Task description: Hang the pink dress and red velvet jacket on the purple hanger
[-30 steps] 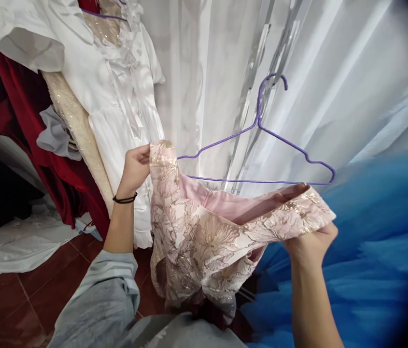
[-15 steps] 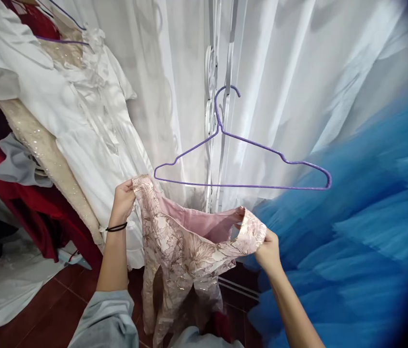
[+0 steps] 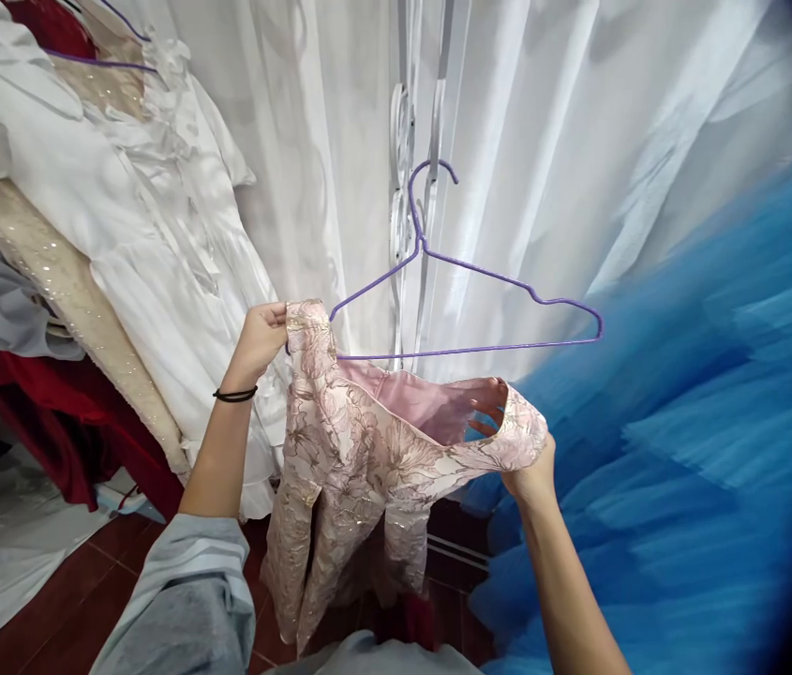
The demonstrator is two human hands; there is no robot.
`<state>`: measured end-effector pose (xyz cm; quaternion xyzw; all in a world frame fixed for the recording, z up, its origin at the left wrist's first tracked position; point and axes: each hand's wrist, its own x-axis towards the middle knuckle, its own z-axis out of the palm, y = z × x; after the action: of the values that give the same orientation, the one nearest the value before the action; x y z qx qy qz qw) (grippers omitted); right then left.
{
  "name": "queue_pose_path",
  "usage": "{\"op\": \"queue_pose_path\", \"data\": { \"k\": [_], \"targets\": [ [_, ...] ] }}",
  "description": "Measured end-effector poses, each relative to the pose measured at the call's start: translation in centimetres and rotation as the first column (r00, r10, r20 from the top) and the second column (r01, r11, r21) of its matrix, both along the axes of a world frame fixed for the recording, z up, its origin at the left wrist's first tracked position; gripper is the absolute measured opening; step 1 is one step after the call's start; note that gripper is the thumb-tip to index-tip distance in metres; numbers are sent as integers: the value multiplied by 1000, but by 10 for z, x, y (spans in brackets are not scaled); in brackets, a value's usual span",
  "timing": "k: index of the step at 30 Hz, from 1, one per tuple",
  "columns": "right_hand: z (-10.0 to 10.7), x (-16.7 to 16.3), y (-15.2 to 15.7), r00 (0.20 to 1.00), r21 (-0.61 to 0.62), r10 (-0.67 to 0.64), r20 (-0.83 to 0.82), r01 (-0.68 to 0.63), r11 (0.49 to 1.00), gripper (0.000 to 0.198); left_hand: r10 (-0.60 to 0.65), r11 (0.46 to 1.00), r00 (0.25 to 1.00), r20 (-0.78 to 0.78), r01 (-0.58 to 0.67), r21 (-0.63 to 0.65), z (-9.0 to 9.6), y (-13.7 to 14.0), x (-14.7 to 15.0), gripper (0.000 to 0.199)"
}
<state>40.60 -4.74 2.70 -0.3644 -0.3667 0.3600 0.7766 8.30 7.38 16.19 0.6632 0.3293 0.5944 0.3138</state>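
Note:
A pink dress (image 3: 396, 450) with a metallic floral pattern and plain pink lining hangs between my hands, its neckline spread wide. My left hand (image 3: 261, 339) pinches its left shoulder, which now covers the left end of a purple wire hanger (image 3: 508, 277). At the other shoulder, my right hand (image 3: 534, 469) grips the fabric from outside and below; some of its fingers show through the opening, behind the cloth. The hanger's hook is up by a white metal frame, and its right arm is bare. Patterned sleeves dangle below, and the hem is hard to make out.
To the left hang a white dress (image 3: 156, 253), a beige sequined garment (image 3: 79, 291) and dark red cloth (image 3: 37, 412). A large blue tulle skirt (image 3: 705, 450) fills the right. White curtains (image 3: 515, 122) stand behind, with red floor tiles (image 3: 86, 591) below.
My left hand has moved up and right, bringing the dress's left shoulder over the hanger's left end. My right hand has shifted slightly right, and its fingers now show through the opening.

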Motion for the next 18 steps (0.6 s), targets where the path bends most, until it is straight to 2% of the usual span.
{"op": "queue_pose_path", "data": {
  "k": [3, 6, 9, 12, 15, 18],
  "targets": [
    [-5, 11, -1, 997, 16, -73, 35, 72, 997, 57, -11, 1000, 998, -56, 10, -13, 7, -4, 17, 38],
    [-18, 28, 1, 981, 16, -174, 88, 173, 985, 53, 18, 1000, 992, -128, -21, -18, 2, -5, 27, 28],
    [-34, 54, 5, 953, 12, -244, 181, 246, 969, 51, 161, 986, 954, -255, -141, 94, -7, -4, 28, 19],
    [-43, 83, 10, 933, 39, -284, 220, 282, 959, 46, 338, 934, 887, -315, -273, 232, -13, -5, 26, 26],
    [-31, 109, 18, 934, 82, -256, 249, 243, 967, 45, 428, 889, 862, -272, -349, 295, -14, -6, 25, 26],
    [1, 125, 30, 946, 134, -211, 248, 182, 974, 41, 510, 834, 837, -200, -424, 353, -16, -4, 24, 11]
  ]
}}
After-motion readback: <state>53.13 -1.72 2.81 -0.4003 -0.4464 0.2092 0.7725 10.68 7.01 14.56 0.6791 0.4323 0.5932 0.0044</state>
